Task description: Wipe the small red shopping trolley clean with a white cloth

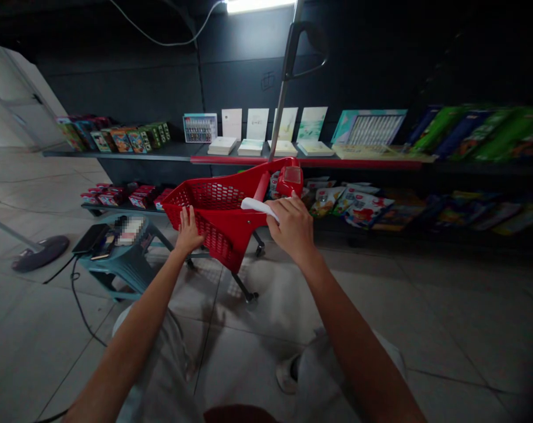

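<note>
- Left hand (188,232): fingers (186,215) spread wide, resting on the rim of a red plastic shopping trolley (222,235).
- Right hand (293,230): fingers (292,205) curled, holding a white cloth (257,208) against the trolley's frame.
- Trolley: on the tiled floor (284,311), just before a low shelf of printed packets (363,211).
- Left of trolley: teal plastic stool (128,267) bearing a smartphone (90,238).

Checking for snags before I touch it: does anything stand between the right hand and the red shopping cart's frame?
Yes, the white cloth sits between the right hand and the red frame of the shopping cart, gripped in that hand. Nothing else visible stands there.
</note>
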Available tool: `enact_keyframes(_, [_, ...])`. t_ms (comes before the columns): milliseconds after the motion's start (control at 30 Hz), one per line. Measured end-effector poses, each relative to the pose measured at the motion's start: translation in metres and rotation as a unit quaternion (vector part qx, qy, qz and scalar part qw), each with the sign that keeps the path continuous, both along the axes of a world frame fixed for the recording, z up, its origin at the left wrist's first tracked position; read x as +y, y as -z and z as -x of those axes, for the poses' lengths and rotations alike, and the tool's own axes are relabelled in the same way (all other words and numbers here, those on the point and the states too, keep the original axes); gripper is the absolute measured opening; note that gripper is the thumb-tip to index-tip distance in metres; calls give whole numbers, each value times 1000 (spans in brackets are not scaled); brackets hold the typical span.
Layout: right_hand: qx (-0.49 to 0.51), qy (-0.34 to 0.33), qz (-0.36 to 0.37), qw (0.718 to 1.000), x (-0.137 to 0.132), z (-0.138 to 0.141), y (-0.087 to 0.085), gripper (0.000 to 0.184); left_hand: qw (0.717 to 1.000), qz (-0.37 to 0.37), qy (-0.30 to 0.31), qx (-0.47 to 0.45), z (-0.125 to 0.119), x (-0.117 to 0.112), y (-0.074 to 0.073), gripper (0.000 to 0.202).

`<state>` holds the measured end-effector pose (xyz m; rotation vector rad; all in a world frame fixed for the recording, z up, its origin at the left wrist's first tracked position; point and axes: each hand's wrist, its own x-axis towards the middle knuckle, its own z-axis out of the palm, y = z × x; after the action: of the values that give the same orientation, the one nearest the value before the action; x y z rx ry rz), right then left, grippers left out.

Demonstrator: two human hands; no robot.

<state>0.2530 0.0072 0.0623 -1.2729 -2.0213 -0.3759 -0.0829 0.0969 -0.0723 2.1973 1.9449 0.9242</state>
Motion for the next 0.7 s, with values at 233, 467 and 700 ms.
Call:
enact_keyframes(233, [26, -29, -8, 999, -8, 21, 1, 34, 980, -103, 166, 33, -63, -57, -27, 108])
enact_keyframes(467, [16, -39, 39, 998, -18, 35, -9, 35, 984, -108, 139, -2, -82, -64, -14, 136])
enact_keyframes(700, [63, -58, 70, 994, -30, 54, -17, 38, 988, -131, 72, -33, -84, -63, -7, 137])
